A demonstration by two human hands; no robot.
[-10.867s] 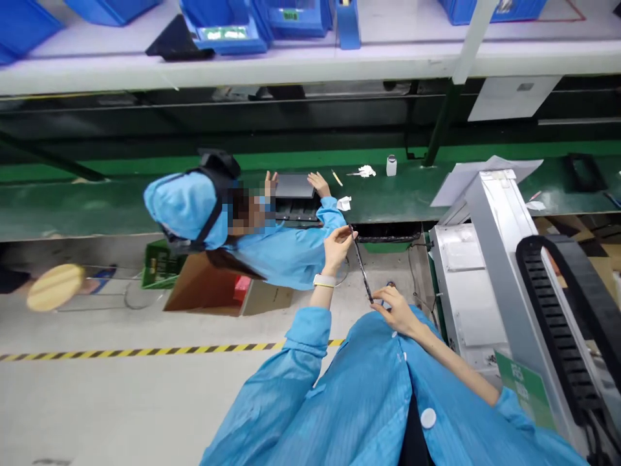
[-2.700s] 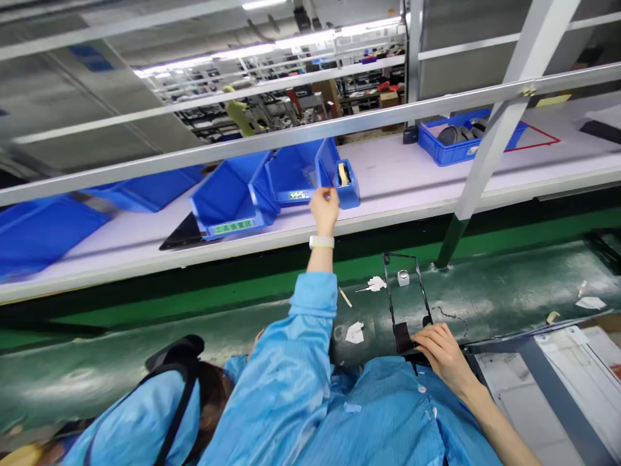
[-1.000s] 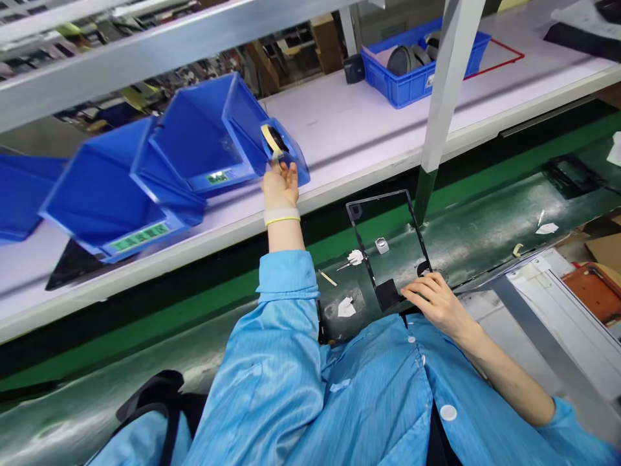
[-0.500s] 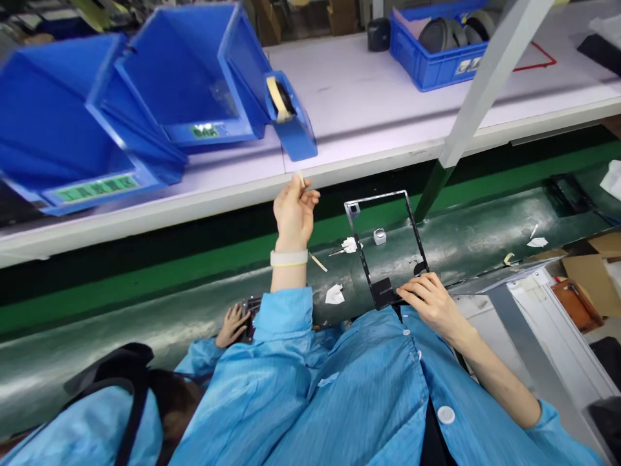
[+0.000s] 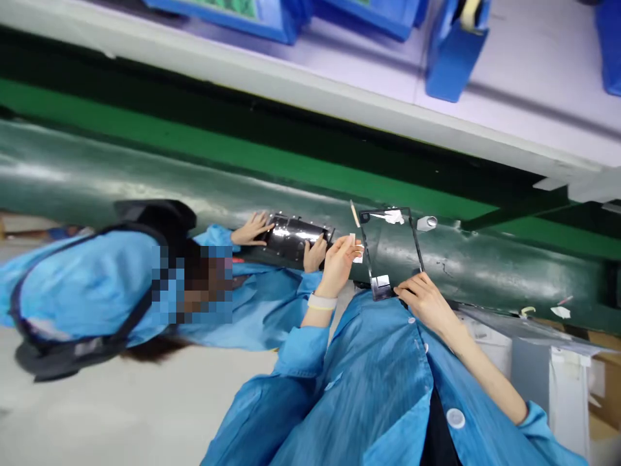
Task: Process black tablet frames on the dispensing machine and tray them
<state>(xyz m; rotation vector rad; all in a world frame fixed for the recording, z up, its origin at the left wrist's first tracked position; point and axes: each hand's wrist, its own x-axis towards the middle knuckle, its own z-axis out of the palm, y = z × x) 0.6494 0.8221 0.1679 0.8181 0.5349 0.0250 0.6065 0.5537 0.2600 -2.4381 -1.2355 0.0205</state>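
My left hand, with a pale band at the wrist, is raised just left of a thin black rectangular frame. Its fingers pinch a small piece of cream tape. The fingers of my right hand are closed on the near right corner of this frame, close to my blue coat. A dark, shiny patch fills the frame's near left corner. White paper scraps show at its far side.
On my left, a co-worker in blue has both hands on a dark glossy panel. A small white container and a thin stick lie on the green bench. Overhead runs a shelf edge with blue bins and a blue tape holder.
My left hand has come down from below the shelf edge toward the frame, still with the tape. My right hand keeps its hold. The view has swung left and down.
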